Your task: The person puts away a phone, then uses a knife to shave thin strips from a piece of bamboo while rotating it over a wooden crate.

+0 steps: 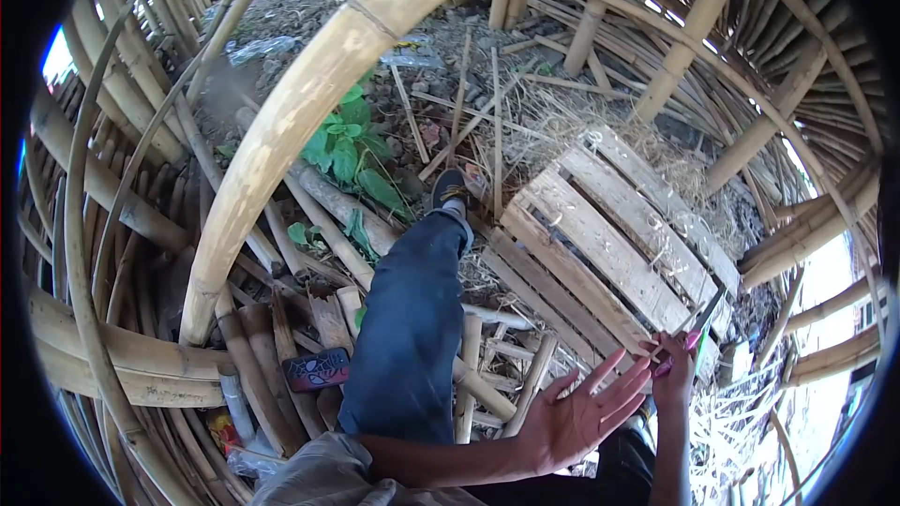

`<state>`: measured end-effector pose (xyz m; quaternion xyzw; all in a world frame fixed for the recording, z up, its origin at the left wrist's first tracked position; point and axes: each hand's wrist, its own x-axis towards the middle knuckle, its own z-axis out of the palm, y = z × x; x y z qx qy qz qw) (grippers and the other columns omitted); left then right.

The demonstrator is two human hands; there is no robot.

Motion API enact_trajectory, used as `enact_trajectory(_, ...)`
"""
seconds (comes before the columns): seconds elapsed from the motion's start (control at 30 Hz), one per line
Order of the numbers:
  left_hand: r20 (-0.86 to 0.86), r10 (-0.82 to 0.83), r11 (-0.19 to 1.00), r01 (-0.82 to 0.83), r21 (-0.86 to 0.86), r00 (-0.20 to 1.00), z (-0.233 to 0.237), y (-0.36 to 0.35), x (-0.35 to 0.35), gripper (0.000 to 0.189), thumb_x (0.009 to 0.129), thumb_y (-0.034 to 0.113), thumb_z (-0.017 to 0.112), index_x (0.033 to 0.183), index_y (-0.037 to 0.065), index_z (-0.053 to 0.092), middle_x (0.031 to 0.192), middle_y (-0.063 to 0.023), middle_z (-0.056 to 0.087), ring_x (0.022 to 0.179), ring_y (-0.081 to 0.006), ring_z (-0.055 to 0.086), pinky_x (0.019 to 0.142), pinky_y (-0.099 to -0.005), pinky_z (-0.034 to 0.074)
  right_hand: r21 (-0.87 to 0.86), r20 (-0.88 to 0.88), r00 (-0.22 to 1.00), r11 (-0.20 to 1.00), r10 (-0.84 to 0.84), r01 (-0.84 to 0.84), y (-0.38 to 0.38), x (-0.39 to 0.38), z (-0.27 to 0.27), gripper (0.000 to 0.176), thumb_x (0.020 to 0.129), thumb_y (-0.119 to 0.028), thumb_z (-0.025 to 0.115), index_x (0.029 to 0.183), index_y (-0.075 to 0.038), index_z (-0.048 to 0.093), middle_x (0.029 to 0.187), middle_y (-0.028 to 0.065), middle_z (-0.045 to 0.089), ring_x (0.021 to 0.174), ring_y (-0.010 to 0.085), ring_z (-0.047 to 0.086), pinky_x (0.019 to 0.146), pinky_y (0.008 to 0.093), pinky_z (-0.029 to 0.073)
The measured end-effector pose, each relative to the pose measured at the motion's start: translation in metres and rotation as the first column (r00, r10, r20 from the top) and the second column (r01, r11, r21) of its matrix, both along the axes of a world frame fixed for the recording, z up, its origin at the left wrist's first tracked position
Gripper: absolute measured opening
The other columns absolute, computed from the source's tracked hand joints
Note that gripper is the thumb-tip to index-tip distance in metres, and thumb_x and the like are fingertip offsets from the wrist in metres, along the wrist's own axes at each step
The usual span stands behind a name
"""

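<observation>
My left hand [579,418] is open, palm showing and fingers spread, in front of the lower end of a wooden crate [600,234]. Nothing lies in it. Just beyond its fingertips, my right hand [673,377] is closed around the pink handle of a knife [707,315]. The dark blade points up and to the right, over the crate's corner. The fingers hide part of the handle. The crate's slats are pale and weathered, with light shavings lying on them.
A thick curved bamboo pole [281,122] arches across the left. My outstretched leg [403,328] lies between it and the crate. A phone in a patterned case [317,370] rests on bamboo pieces. Green leaves [347,145] grow behind, and white shavings [750,422] cover the lower right.
</observation>
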<state>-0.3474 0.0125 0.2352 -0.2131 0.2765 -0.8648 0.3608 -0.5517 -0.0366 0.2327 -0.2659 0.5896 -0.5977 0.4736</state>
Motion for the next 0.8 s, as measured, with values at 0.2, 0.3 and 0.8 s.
enact_trajectory(0.2, -0.211, -0.327, 0.886, 0.221, -0.409, 0.921, 0.047, 0.038, 0.009, 0.055, 0.093, 0.034, 0.046, 0.138, 0.009, 0.028, 0.138, -0.0124, 0.037, 0.130, -0.0234, 0.035, 0.108, -0.0398, 0.028, 0.017, 0.016, 1.000, 0.999, 0.027, -0.027, -0.007, -0.001, 0.000, 0.010, 0.080, -0.004, 0.057, 0.084, -0.007, 0.048, 0.081, 0.0112, 0.059, 0.074, 0.0294, 0.066, 0.057, 0.0467, 0.056)
enact_trajectory(0.3, -0.252, -0.349, 0.876, 0.219, -0.431, 0.902, 0.062, 0.053, 0.009, 0.050, 0.093, 0.032, 0.046, 0.134, 0.008, 0.032, 0.138, -0.0118, 0.037, 0.130, -0.0223, 0.034, 0.107, -0.0403, 0.027, 0.002, -0.010, 1.000, 1.000, 0.016, -0.016, -0.006, 0.003, 0.000, 0.006, 0.082, -0.007, 0.056, 0.086, -0.006, 0.052, 0.080, 0.0098, 0.060, 0.073, 0.0261, 0.065, 0.057, 0.0434, 0.056)
enact_trajectory(0.8, -0.194, -0.431, 0.883, 0.368, -0.291, 0.881, 0.080, 0.055, 0.011, 0.033, 0.095, 0.029, 0.046, 0.119, 0.006, 0.044, 0.114, -0.0104, 0.053, 0.106, -0.0187, 0.051, 0.089, -0.0375, 0.039, 0.010, 0.008, 1.000, 1.000, -0.020, 0.020, -0.007, -0.017, -0.002, 0.012, 0.079, -0.003, 0.058, 0.082, -0.010, 0.048, 0.079, 0.0099, 0.060, 0.071, 0.0271, 0.066, 0.055, 0.0433, 0.057)
